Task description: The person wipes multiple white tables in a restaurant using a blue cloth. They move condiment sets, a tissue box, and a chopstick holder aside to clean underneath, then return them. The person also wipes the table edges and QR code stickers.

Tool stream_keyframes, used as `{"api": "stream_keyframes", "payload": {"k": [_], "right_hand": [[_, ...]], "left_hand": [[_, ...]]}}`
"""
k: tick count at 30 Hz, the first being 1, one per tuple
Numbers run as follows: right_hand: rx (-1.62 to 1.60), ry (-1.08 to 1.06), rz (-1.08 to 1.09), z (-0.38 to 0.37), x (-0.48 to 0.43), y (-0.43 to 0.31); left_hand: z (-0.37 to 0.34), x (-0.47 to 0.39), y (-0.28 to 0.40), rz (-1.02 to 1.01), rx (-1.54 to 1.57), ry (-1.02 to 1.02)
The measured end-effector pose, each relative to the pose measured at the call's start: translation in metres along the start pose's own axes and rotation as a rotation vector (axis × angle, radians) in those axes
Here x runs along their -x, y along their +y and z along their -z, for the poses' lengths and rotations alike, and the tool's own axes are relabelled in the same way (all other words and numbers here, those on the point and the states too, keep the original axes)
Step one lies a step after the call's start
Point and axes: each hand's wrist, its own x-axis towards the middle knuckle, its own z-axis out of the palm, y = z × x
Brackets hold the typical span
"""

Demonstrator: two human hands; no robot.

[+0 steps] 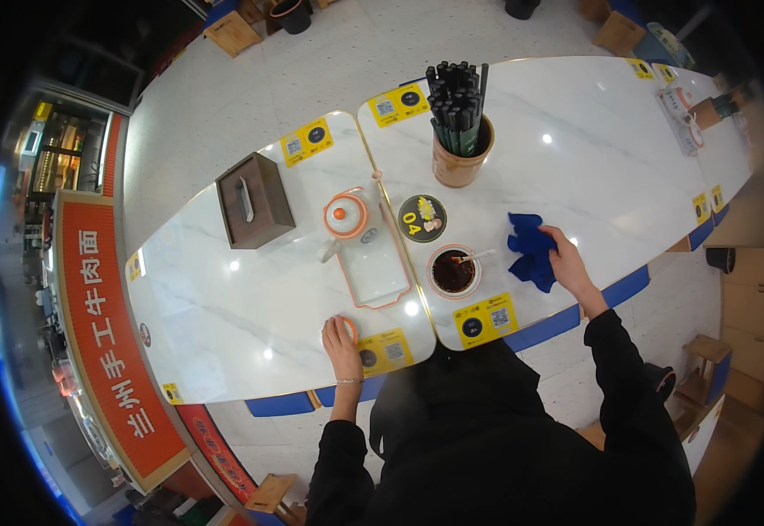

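Observation:
My right hand (567, 260) holds a crumpled blue cloth (532, 252) against the white marble-patterned tabletop (592, 171). Left of the cloth stands an open bowl of dark chili sauce (453, 271) with a small white spoon in it. My left hand (340, 342) has its fingers on a small orange-rimmed item (352, 329), mostly hidden under them, near the front edge. Beyond it lies a white ceramic tray (377, 276) with an orange rim, and a white teapot with an orange-knobbed lid (346, 214) at its far end. Between tray and sauce bowl is a round black table sign (423, 218).
A brown cup (462, 164) full of black chopsticks stands at the back. A dark wooden tissue box (255, 200) is at the left. Yellow stickers with printed codes line the edges. Another tray with ceramic jars (682, 121) stands far right. Blue-topped stools (546, 330) are tucked beneath the front edge.

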Motion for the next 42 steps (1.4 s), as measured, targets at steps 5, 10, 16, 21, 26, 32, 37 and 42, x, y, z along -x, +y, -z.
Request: {"api": "stream_keyframes", "payload": {"k": [5, 10, 16, 21, 26, 32, 37, 42], "right_hand": [[0.257, 0.057, -0.134, 0.005, 0.006, -0.006], [0.494, 0.105, -0.041, 0.012, 0.013, -0.010], [-0.329, 0.104, -0.376, -0.005, 0.018, 0.011], [-0.281, 0.178, -0.259, -0.016, 0.024, 0.012], [-0.011, 0.078, -0.210, -0.010, 0.019, -0.007], [-0.817, 0.109, -0.195, -0.018, 0.003, -0.010], [-0.983, 0.216, -0.476, -0.031, -0.011, -0.002], [-0.883, 0.101, -0.432, -0.041, -0.002, -0.002]], "left_hand": [[-0.011, 0.004, -0.001, 0.083, 0.052, -0.102], [-0.013, 0.006, -0.001, 0.016, 0.045, -0.023], [-0.009, 0.008, 0.003, 0.017, 0.089, -0.077], [-0.008, 0.010, 0.007, 0.037, 0.065, -0.130], [0.005, 0.007, 0.013, 0.098, 0.015, -0.264], [0.044, -0.019, 0.081, 0.052, 0.254, -0.207], [0.022, -0.094, 0.210, -0.336, 0.529, -0.126], [0.003, -0.154, 0.259, -0.517, 0.465, -0.160]]}}
